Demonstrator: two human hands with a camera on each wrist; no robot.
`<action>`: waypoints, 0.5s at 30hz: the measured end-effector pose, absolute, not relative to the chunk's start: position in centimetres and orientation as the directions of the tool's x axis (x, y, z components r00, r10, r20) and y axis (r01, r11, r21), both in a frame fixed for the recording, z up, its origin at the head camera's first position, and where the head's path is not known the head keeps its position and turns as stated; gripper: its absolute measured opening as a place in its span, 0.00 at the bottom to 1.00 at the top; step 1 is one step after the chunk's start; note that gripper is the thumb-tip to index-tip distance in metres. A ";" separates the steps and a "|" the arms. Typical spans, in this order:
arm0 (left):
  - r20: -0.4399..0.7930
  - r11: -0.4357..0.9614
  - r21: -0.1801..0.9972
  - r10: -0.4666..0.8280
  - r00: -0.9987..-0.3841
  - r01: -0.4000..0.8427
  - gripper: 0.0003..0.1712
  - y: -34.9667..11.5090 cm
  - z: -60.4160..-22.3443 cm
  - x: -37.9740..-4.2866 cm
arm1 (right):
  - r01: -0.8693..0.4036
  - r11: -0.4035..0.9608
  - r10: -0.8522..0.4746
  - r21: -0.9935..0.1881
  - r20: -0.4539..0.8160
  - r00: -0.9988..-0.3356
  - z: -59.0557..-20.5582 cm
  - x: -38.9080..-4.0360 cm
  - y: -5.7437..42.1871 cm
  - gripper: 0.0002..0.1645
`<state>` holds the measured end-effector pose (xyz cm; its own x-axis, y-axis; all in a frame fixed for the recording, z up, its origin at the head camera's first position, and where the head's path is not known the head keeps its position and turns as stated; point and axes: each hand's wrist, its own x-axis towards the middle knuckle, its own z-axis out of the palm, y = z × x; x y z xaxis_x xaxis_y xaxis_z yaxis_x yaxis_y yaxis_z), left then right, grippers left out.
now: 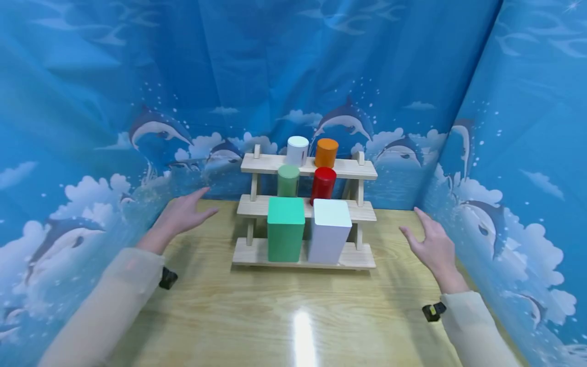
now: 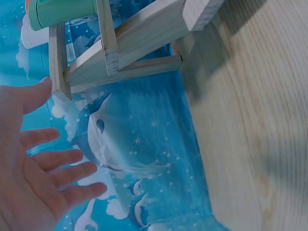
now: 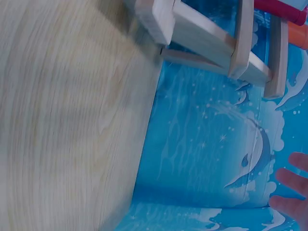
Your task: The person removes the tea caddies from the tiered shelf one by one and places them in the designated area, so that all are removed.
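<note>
A three-tier wooden shelf (image 1: 247, 257) stands at the middle back of the table. On its top tier are a white cylinder (image 1: 297, 152) and an orange cylinder (image 1: 326, 153). The middle tier bears a green cylinder (image 1: 288, 182) and a red cylinder (image 1: 323, 184). A green box (image 1: 285, 229) and a white box (image 1: 329, 232) stand upright side by side on the bottom tier. My left hand (image 1: 183, 213) hovers left of the shelf, fingers spread, touching nothing. To the right of the shelf, my right hand (image 1: 433, 244) is likewise raised and holds nothing.
The light wooden table (image 1: 220, 311) spreads in front of the shelf. Blue dolphin-print curtains (image 1: 257, 66) close off the back and both sides, near both arms. Each wrist wears a small black device, like the one on the right wrist (image 1: 433, 311).
</note>
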<state>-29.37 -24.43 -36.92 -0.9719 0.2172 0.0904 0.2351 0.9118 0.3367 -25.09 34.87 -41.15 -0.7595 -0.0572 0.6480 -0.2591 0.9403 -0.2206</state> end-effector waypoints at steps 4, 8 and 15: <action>0.089 0.864 0.457 0.191 -0.978 0.210 0.51 -23.9 -37.7 -29.7 | -0.359 0.870 -0.031 -0.339 0.688 -0.725 -41.1 -25.2 34.2 0.31; 0.089 0.784 0.589 0.177 -0.980 0.195 0.49 -23.4 -38.5 -30.2 | -0.426 0.750 0.008 -0.506 0.651 -0.759 -41.0 -25.4 33.0 0.28; 0.064 0.658 0.741 0.130 -0.989 0.134 0.45 -22.7 -39.4 -31.3 | -0.416 0.572 0.051 -0.707 0.537 -0.842 -40.6 -25.6 31.4 0.27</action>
